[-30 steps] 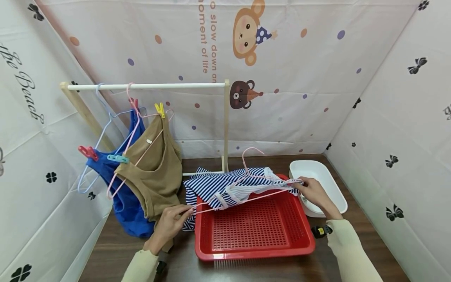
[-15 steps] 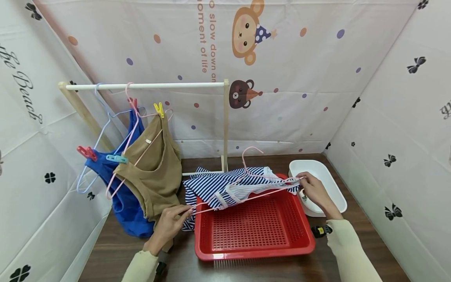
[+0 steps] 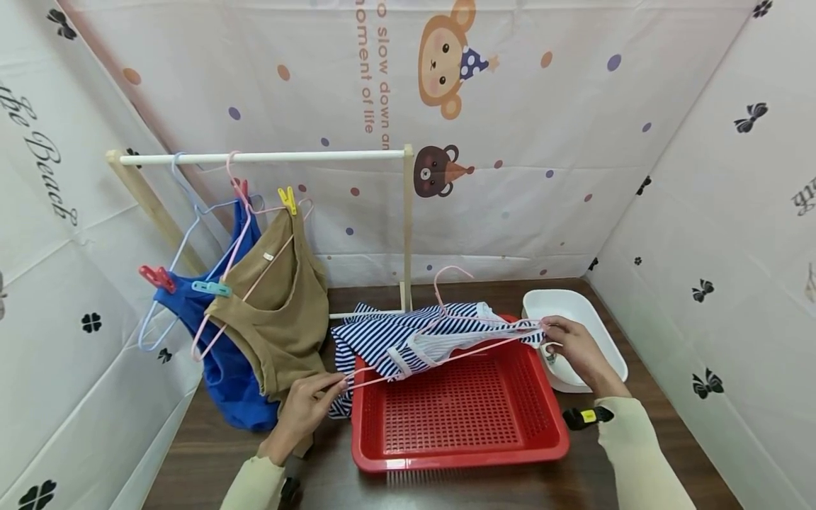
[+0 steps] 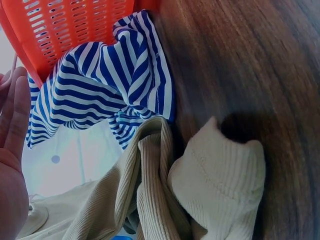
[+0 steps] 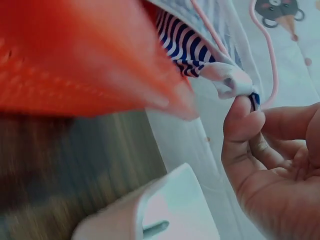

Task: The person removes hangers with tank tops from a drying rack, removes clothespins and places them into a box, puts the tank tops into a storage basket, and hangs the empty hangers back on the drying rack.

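A blue-and-white striped top with white trim lies over the back of a red basket, a pink clothes hanger running through it with its hook up. My left hand pinches the hanger's left end between thumb and fingers. At the other end, my right hand pinches the edge of the top by the hanger's corner. In the right wrist view, thumb and finger meet on a small striped bit of the top, beside the pink wire. The left wrist view shows only part of the left hand.
A clothes rack on the left bears a blue garment and a khaki top on hangers with clothespins. At the right stands a white basin with small things inside. Printed cloth walls surround the wooden table.
My right hand has shifted slightly right, drawing a little away from the hanger's end with the top's edge pinched. The left hand has hardly moved.
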{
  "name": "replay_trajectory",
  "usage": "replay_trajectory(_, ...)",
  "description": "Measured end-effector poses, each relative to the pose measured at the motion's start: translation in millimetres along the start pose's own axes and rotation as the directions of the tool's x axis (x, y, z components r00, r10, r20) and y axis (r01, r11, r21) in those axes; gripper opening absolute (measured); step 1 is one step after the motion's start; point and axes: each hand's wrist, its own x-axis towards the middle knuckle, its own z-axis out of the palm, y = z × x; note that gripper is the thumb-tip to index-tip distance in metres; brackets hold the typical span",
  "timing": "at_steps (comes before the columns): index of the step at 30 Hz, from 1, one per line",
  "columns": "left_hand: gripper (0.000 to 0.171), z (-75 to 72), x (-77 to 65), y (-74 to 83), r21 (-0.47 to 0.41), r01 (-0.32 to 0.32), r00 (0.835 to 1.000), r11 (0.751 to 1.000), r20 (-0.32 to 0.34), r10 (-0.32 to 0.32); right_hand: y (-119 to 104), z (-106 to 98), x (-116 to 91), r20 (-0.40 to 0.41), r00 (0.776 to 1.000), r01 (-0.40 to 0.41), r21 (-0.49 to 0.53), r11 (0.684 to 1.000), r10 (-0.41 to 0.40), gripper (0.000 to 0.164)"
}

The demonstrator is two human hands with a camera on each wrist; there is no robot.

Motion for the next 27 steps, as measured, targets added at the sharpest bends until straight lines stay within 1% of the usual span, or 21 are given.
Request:
replay_trajectory(3,0.019,3.0,1.6,3.1,0.003,0.029,1.0,1.0,0.01,-0.029,-2.1,-0.2,-1.8,0.055,0.998,-0.018,0.091,0.996,0.013,0.034)
replay_trajectory(4,0.019,4.0,2.3,4.2,0.004,0.041,0.999,0.999,0.017,-0.041,-3.5,1.1,-2.3,0.063,0.998,-0.02,0.104,0.994,0.014,0.034)
replay_trajectory(6,0.018,5.2,3.6,7.2,0.006,0.062,0.998,0.998,0.023,-0.063,-7.8,5.3,-3.5,0.068,0.998,-0.016,0.092,0.996,0.01,0.033)
replay_trajectory(9,0.016,5.2,4.3,9.4,0.017,0.075,0.997,0.997,0.027,-0.076,-12.4,10.2,-4.4,0.026,0.999,0.023,-0.029,0.999,-0.022,0.038)
replay_trajectory(11,0.016,5.2,4.0,9.1,0.023,0.074,0.997,0.997,0.022,-0.074,-15.6,11.5,-6.4,-0.008,0.999,0.049,-0.152,0.987,-0.051,0.04)
replay_trajectory(14,0.016,5.1,4.4,9.0,0.033,0.062,0.998,0.998,0.021,-0.063,-18.9,12.0,-10.5,-0.024,0.993,0.099,-0.316,0.944,-0.112,0.038)
replay_trajectory(16,0.015,5.1,5.3,9.1,0.036,0.052,0.998,0.998,0.022,-0.052,-20.8,12.6,-13.0,-0.007,0.987,0.144,-0.389,0.91,-0.159,0.035)
replay_trajectory(19,0.015,5.2,7.1,9.8,0.04,0.046,0.998,0.998,0.031,-0.047,-22.6,14.6,-16.4,0.045,0.978,0.204,-0.43,0.879,-0.204,0.03)
replay_trajectory(21,0.015,5.5,8.0,10.2,0.038,0.047,0.998,0.998,0.035,-0.048,-23.4,16.9,-18.0,0.074,0.968,0.245,-0.461,0.853,-0.239,0.026)
replay_trajectory(23,0.015,5.7,9.0,10.5,0.038,0.043,0.998,0.998,0.033,-0.044,-24.2,19.6,-20.0,0.082,0.962,0.266,-0.491,0.83,-0.259,0.024)
replay_trajectory(27,0.017,6.0,10.1,9.6,0.031,0.019,1.0,0.999,0.017,-0.019,-24.4,24.3,-22.4,0.066,0.948,0.29,-0.588,0.755,-0.312,0.021)
